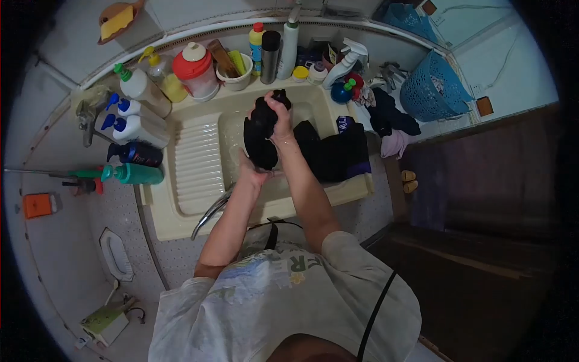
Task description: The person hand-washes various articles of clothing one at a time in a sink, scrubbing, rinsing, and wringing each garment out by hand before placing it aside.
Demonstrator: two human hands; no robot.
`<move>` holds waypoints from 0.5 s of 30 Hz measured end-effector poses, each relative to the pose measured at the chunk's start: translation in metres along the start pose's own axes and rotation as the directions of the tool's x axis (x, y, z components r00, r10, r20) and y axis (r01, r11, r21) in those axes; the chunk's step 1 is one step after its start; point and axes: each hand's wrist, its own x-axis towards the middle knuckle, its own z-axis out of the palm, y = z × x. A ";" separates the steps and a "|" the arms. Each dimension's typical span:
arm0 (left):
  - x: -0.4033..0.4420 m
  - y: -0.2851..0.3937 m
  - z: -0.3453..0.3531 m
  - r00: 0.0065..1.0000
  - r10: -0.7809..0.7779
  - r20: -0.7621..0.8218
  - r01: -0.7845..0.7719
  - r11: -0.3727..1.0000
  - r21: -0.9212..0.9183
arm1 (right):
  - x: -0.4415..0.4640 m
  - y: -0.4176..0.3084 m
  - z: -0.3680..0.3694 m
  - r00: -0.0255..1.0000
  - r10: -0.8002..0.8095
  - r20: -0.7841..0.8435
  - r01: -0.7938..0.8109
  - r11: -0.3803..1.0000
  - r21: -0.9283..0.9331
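A bunched black garment (261, 136), its kind hard to make out, is held over the basin of the cream sink (164, 223). My right hand (280, 120) is closed around its upper part, fingers wrapped into the cloth. Lower down, my left hand (253, 172) grips the bottom end, with its fingers partly hidden by the cloth. More dark clothing (335, 154) lies over the basin's right side and rim, just right of my right forearm. The ribbed washboard (198, 160) of the sink is to the left of my hands.
A metal faucet or sprayer (211, 212) lies at the sink's front edge. Pump bottles (139, 131) line the left side; a red-lidded jar (196, 71) and a spray bottle (345, 62) stand behind. A blue basket (433, 87) and more clothes (392, 111) are at right.
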 end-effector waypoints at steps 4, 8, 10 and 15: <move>0.018 0.005 -0.011 0.974 0.164 0.156 -0.109 0.943 -0.314 | -0.013 -0.004 -0.001 0.992 -0.112 0.057 0.090 0.951 0.296; 0.023 0.042 -0.009 0.915 0.403 -0.028 -0.401 0.898 -0.183 | -0.015 0.001 -0.038 0.900 0.090 -0.427 0.107 0.903 0.415; -0.001 0.040 0.020 0.493 0.862 0.114 -0.868 0.480 0.126 | -0.021 0.021 -0.065 0.850 0.225 -0.476 0.066 0.852 0.519; -0.033 0.036 0.058 0.161 0.701 0.695 -0.783 -0.338 0.523 | -0.031 0.057 -0.089 0.834 0.388 -0.393 -0.150 0.844 0.515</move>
